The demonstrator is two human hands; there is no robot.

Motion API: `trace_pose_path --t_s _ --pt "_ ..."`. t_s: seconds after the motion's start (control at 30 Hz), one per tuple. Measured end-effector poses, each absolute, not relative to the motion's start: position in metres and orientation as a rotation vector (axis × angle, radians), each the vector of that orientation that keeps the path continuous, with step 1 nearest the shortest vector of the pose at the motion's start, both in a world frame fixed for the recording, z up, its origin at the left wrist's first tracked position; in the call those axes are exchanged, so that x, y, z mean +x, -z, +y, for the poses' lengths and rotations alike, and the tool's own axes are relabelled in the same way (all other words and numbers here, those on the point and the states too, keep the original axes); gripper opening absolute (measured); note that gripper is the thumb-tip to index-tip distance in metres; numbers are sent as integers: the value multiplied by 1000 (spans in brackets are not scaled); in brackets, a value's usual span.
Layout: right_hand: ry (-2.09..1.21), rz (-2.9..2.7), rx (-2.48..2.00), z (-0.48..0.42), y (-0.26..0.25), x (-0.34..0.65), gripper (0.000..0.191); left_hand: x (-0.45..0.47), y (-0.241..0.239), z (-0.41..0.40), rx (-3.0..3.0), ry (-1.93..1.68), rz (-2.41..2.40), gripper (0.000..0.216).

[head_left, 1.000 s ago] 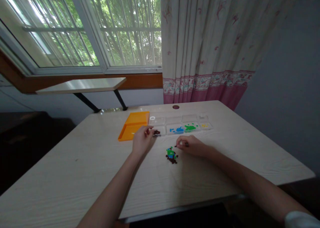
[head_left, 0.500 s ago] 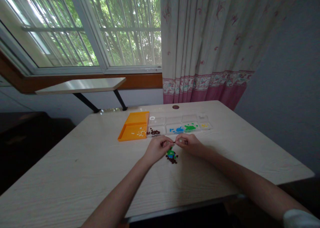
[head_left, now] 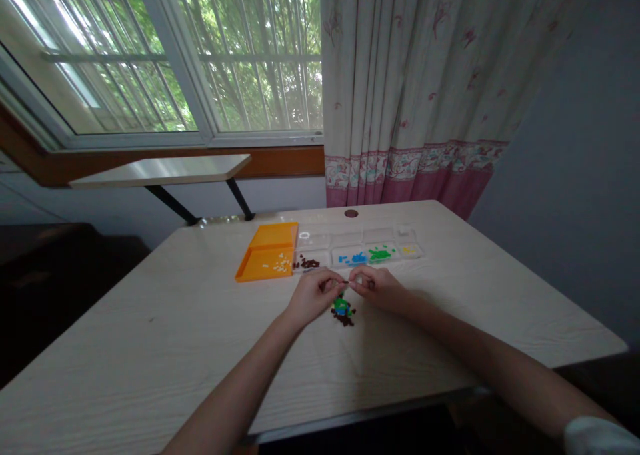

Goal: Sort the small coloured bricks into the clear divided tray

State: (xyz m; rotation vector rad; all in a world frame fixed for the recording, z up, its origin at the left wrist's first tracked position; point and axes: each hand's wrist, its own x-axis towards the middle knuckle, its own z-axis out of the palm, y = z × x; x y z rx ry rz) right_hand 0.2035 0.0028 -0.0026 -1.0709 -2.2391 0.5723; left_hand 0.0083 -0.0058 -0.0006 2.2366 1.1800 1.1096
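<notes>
My left hand [head_left: 316, 294] and my right hand [head_left: 376, 286] meet fingertip to fingertip above the table. Between their pinched fingers is a tiny dark brown piece [head_left: 345, 282], too small to make out fully. Just below the hands lies a small cluster of green, blue and dark brown pieces [head_left: 343, 310], partly joined as far as I can see. Beyond my left hand, loose dark brown pieces [head_left: 309, 263] rest in a clear case. Farther right in clear cases are blue pieces [head_left: 356, 259], green pieces [head_left: 381, 253] and a few yellow pieces [head_left: 409, 250].
An open orange case [head_left: 265, 248] with small white pieces [head_left: 281, 264] stands at the left of the clear cases [head_left: 345, 239]. A raised shelf [head_left: 165, 168] on black legs is at the table's back left. The pale wooden table [head_left: 200, 348] ends close in front of me.
Both hands stay nearly in place, with the fingers shifting slightly around the small dark piece. The cluster and the cases look unchanged.
</notes>
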Motion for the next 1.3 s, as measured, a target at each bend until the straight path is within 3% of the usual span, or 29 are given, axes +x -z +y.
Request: trace_pose_path --t_s 0.33,0.97,1.3 --pt "-552 -2681 -867 1 -7 218 15 -12 -15 -3 2043 -1509 1317 17" --pt "-662 -2672 -768 -2 -7 217 23 -10 -18 -5 2121 -1542 1333 16" --pt "-713 -2665 -805 -5 -9 215 18 -22 5 14 1949 -1367 1729 23"
